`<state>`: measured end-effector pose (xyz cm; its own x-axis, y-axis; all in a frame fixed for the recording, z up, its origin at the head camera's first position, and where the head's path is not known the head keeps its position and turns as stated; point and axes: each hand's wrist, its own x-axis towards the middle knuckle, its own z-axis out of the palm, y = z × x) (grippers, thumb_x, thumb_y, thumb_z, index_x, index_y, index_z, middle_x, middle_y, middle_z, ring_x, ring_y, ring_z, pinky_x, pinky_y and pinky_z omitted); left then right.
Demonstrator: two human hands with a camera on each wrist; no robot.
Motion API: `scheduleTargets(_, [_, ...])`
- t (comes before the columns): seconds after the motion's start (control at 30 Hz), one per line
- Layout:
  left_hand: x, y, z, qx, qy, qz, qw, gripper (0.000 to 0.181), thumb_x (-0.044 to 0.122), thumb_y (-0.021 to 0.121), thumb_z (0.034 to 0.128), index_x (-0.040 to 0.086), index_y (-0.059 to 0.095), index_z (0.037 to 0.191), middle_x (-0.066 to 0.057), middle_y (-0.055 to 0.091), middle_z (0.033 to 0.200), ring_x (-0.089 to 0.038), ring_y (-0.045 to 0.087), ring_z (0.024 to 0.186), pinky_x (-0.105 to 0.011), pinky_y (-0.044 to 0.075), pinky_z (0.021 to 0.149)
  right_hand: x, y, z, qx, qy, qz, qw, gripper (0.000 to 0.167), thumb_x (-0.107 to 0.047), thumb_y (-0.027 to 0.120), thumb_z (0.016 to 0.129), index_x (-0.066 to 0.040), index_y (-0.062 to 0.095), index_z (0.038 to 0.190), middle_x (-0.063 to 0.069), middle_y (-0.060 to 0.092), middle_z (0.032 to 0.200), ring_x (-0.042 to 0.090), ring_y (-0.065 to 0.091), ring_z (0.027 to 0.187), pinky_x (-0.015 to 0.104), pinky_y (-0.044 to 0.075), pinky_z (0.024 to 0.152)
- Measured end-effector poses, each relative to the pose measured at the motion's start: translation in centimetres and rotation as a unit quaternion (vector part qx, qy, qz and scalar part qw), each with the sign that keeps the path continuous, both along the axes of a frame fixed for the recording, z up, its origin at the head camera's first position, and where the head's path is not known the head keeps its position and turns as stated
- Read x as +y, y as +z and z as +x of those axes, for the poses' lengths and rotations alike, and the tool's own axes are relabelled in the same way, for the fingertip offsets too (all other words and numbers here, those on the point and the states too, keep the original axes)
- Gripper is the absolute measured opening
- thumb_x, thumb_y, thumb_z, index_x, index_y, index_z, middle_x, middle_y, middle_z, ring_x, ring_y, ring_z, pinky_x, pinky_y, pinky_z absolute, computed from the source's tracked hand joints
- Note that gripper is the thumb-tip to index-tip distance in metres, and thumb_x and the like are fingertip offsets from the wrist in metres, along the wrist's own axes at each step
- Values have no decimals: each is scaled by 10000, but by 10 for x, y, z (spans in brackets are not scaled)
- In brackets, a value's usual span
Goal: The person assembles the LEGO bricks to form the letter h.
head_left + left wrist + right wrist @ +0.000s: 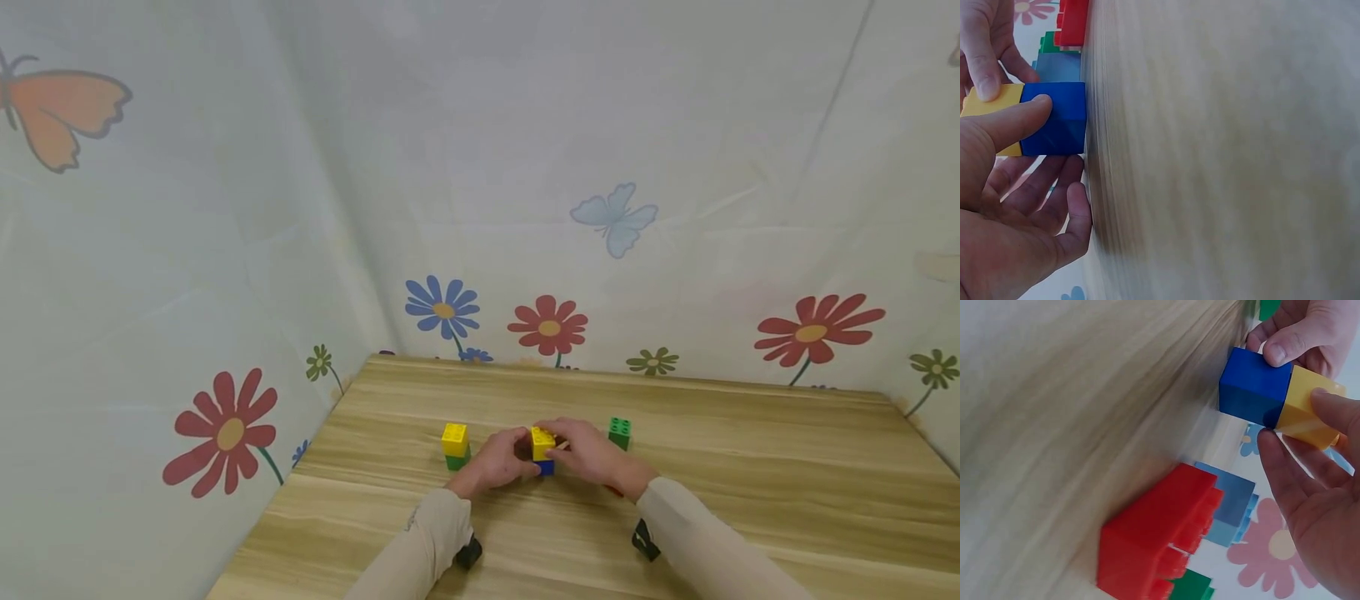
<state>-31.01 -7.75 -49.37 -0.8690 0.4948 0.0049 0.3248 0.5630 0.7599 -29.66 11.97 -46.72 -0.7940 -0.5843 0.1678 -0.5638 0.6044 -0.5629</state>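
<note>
A yellow toy building block [542, 452] sits on top of a blue toy building block [1063, 125], which stands on the wooden table. My left hand [501, 460] holds the blue block low down, its thumb against one face and the fingers round the far side. From the other side my right hand [594, 452] grips the yellow block between thumb and fingers. Seen from the right wrist, the two blocks meet face to face, with no gap that I can make out.
Left of my hands stands a yellow block [454, 438] on a green one [457, 462]. To the right are a green block [619, 432], a red block [1147, 531] and a light blue block [1232, 497]. A flower-printed cloth [480, 208] hangs behind the table [750, 467].
</note>
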Motion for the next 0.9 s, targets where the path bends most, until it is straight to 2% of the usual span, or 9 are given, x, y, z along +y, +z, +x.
scheduleTargets(0.3, [1, 2, 2, -46, 11, -66, 10000, 272, 129, 742, 824, 119, 609, 1060, 45, 628, 1008, -107, 573, 904, -298, 472, 843, -1, 0, 1, 62, -91, 132, 9999, 423, -109, 621, 918, -62, 517, 1325, 56, 577, 1224, 153, 563, 961, 315, 496, 841])
scheduleTargets(0.9, [3, 5, 1, -75, 127, -105, 9998, 285, 117, 745, 820, 121, 605, 1068, 34, 627, 1030, -121, 571, 916, -318, 470, 867, -1, 3, 3, -57, -98, -47, 9999, 454, -95, 618, 918, -40, 490, 1350, 76, 571, 1248, 164, 564, 961, 333, 497, 845])
